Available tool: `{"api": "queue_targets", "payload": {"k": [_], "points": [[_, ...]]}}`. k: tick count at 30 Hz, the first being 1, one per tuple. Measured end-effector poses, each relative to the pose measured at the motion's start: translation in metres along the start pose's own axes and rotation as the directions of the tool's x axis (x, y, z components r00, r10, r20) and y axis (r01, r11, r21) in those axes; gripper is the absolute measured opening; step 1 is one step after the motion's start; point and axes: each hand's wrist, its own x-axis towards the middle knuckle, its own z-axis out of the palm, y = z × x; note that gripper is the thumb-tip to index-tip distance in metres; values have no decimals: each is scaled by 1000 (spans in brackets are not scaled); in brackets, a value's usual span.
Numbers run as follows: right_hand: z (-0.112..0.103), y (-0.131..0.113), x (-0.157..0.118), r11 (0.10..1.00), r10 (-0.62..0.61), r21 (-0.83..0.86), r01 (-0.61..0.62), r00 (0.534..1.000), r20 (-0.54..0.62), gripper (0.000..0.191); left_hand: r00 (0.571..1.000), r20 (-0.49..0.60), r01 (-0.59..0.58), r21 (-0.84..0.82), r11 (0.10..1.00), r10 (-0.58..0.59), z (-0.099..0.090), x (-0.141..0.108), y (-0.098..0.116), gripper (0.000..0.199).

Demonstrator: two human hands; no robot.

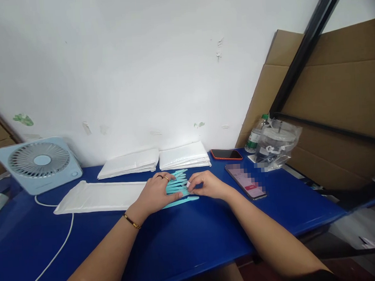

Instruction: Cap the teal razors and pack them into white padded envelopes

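Several slim turquoise plastic sticks [179, 183], shaped like eyebrow razors, lie fanned out at the middle of the blue table. My left hand [157, 191] rests over their left ends, thumb spread away from the fingers. One turquoise stick [193, 198] lies a little apart at the near side. From the right, my right hand [207, 184] reaches over the other ends, thumb and forefinger pinched on a small whitish piece [188, 184]. What this piece is cannot be made out. A long white padded packet [105, 197] lies flat just left of my left hand, partly beneath it.
Two stacks of folded white packets, a left stack [128, 161] and a right stack [183, 155], stand by the wall. A light-blue fan [42, 162] with a white cable is at left. Two phones, one red-edged [226, 154] and one lit [246, 181], a bottle [256, 134] and a bagged cup [277, 144] are at right.
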Motion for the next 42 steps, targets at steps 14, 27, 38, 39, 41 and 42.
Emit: {"api": "queue_targets", "payload": {"k": [14, 27, 38, 39, 41, 42], "points": [[8, 22, 15, 962, 84, -272, -35, 982, 170, 75, 985, 171, -44, 24, 999, 40, 13, 9, -5, 56], [22, -1, 7, 842, 158, -537, -56, 976, 147, 38, 993, 122, -41, 337, 941, -1, 24, 3, 27, 31], [21, -31, 14, 583, 332, -809, -82, 932, 145, 27, 992, 119, 16, 179, 984, -38, 33, 6, 29, 24], [16, -39, 18, 552, 324, -831, -72, 936, 134, 26, 995, 96, 24, 163, 986, -40, 33, 5, 31, 25], [1, -62, 30, 479, 295, -877, -26, 946, 133, 23, 999, 21, 39, 64, 997, -40, 31, 5, 36, 27], [-7, -76, 37, 444, 255, -896, 17, 956, 145, 20, 998, -39, 41, -37, 998, -42, 31, 6, 39, 27]]}}
